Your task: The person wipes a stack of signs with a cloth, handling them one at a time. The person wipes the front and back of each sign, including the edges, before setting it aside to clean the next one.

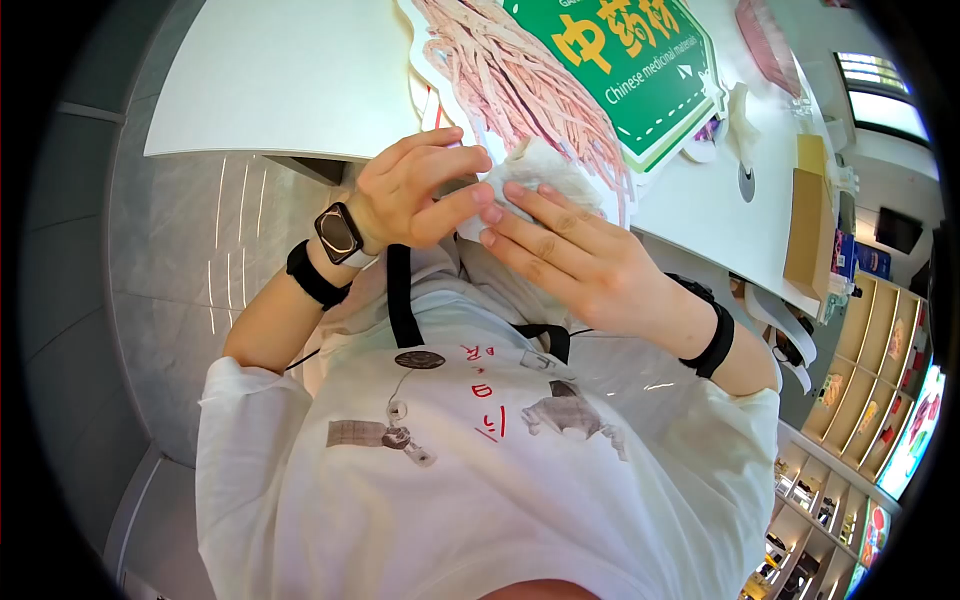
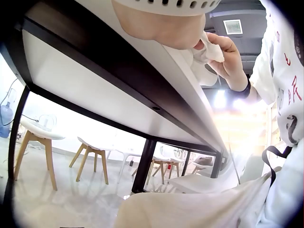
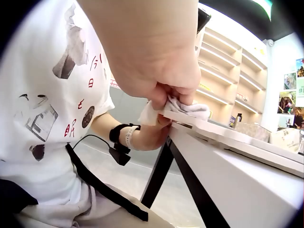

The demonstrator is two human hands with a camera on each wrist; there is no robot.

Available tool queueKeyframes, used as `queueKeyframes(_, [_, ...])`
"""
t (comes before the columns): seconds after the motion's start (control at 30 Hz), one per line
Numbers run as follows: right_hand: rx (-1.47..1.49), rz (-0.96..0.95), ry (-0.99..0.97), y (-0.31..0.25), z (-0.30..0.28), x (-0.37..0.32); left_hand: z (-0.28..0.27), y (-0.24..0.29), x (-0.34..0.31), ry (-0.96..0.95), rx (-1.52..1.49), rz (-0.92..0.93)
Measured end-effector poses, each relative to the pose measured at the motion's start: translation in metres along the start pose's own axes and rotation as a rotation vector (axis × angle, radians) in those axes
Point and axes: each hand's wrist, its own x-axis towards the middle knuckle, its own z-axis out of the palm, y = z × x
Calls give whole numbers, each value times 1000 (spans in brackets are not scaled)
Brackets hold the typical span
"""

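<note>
A crumpled white wipe [image 1: 550, 168] lies over the lower edge of a large cut-out sign [image 1: 620, 70] printed with pale roots and a green panel. My right hand [image 1: 585, 255] grips the wipe at the sign's edge, its fingers laid across it in the head view. In the right wrist view, that hand bunches the wipe [image 3: 187, 108] between thumb and fingers. From the left, my left hand [image 1: 420, 190] has its thumb and fingers bent together at the wipe's near side, pinching it. Part of the left hand's grip is hidden behind the wipe and the sign's edge.
The sign lies on a white table [image 1: 270, 75] with a dark frame underneath. Another crumpled white wipe [image 1: 742, 125], a pink tray [image 1: 768, 45] and a cardboard box [image 1: 808, 230] are farther right. White stools [image 2: 95, 147] stand beyond the table, and shelves [image 3: 232, 71] line a wall.
</note>
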Motion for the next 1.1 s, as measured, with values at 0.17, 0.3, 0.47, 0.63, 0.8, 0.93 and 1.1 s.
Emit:
queueKeyframes(0.17, [217, 9, -69, 10, -12, 0, 3, 4, -6, 46, -89, -34])
queueKeyframes(0.3, [299, 30, -185, 16, -24, 4, 9, 12, -2, 188, -123, -146])
queueKeyframes(0.47, [313, 69, -265, 33, -30, 20, 2, 17, -10, 48, -93, -153])
queueKeyframes(0.63, [254, 60, -237, 31, -26, 22, -10, 16, -1, 2, -121, -136])
queueKeyframes(0.8, [221, 131, -215, 9, -23, 15, -35, 19, 12, 96, -192, -392])
queueKeyframes(0.93, [395, 124, -274, 1, -39, 11, -68, 23, 21, 162, -259, -860])
queueKeyframes(1.1, [907, 413, -154, 20, -75, -4, -97, 35, 29, -93, -659, -1465])
